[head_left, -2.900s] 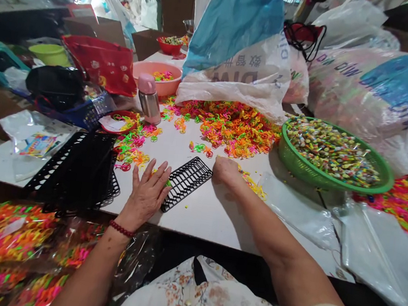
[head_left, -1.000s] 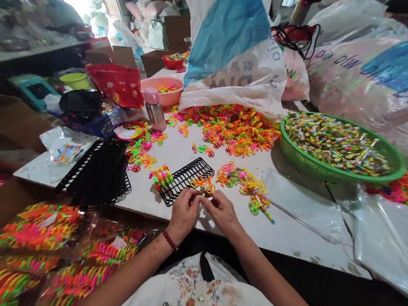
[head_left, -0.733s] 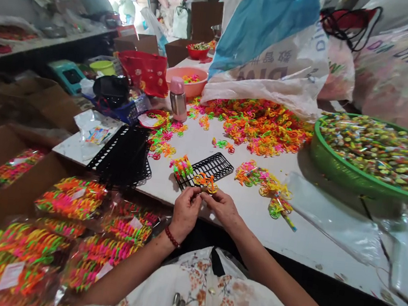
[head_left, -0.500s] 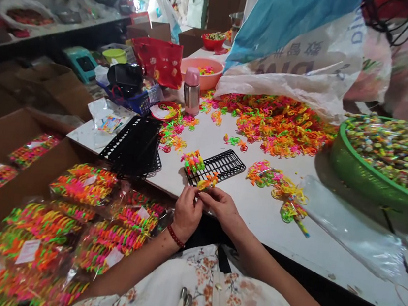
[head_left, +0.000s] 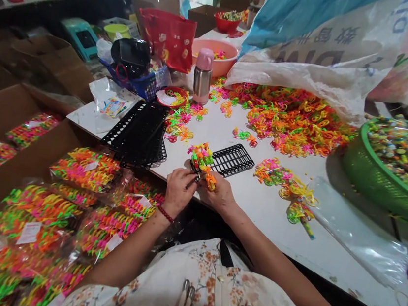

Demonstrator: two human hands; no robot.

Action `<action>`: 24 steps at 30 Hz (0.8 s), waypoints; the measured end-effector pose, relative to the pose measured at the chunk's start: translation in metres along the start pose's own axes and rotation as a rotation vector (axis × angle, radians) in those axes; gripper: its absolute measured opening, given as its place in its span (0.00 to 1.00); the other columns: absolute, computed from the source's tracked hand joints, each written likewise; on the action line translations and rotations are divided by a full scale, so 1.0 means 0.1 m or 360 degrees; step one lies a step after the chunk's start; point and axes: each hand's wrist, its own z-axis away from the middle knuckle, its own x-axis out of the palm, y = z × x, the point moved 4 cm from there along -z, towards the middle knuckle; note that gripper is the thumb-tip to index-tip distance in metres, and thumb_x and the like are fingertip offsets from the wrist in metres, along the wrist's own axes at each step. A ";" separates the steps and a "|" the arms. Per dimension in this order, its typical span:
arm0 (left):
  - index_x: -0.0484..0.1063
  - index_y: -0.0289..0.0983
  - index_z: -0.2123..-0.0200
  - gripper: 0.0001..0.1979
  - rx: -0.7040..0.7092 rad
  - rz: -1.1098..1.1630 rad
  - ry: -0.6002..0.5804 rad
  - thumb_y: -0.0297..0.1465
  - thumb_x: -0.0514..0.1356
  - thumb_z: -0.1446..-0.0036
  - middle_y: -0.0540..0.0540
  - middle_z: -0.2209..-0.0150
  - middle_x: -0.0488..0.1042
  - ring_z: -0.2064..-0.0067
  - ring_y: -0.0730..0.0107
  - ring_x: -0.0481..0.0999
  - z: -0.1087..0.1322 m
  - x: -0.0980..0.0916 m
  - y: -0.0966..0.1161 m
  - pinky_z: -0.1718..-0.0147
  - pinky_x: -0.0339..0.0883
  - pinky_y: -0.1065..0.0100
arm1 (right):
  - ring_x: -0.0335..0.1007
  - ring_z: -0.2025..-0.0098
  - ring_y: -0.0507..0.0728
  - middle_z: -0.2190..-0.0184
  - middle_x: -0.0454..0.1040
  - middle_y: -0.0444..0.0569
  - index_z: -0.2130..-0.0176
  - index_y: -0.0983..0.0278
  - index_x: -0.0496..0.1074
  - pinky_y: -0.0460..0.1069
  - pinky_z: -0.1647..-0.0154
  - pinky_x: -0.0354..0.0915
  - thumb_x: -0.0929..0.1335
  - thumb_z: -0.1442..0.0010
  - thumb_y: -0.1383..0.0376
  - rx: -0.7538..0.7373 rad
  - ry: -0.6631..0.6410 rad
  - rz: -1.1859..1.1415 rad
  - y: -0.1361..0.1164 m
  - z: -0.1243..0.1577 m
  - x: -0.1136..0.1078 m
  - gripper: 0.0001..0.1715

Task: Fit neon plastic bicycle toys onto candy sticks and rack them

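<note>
A black slotted plastic rack [head_left: 233, 159] lies at the table's near edge, with a row of pink, green and yellow plastic trinkets [head_left: 200, 156] set across its left end. My left hand [head_left: 179, 189] is closed at the rack's near left corner, its fingers curled around a dark edge there. An orange-yellow plastic trinket [head_left: 209, 179] stands at the fingertips of my right hand [head_left: 221, 196], which is closed on it against the rack. My right thumb and fingertips are partly hidden behind the trinket.
Loose trinkets [head_left: 297, 122] are heaped beneath a white-blue sack [head_left: 314, 42]. A green basket [head_left: 391, 171] of wrapped pieces stands right, near clear plastic bags [head_left: 361, 237]. Black racks [head_left: 139, 135] are stacked left, behind a carton of packed trinkets [head_left: 41, 207]. A steel flask [head_left: 202, 78] stands further back.
My hands were pinched together in front of the rack; now they are apart at its near left end, with the orange-yellow trinket against the rack. The view has shifted slightly.
</note>
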 end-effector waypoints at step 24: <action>0.76 0.41 0.63 0.07 -0.0111 0.0057 -0.0104 0.30 0.62 0.46 0.45 0.54 0.76 0.48 0.60 0.71 -0.08 0.02 0.01 0.51 0.60 0.55 | 0.71 0.60 0.58 0.63 0.76 0.52 0.61 0.62 0.70 0.50 0.58 0.66 0.63 0.41 0.69 -0.0023 -0.0098 0.0226 0.09 0.00 0.09 0.09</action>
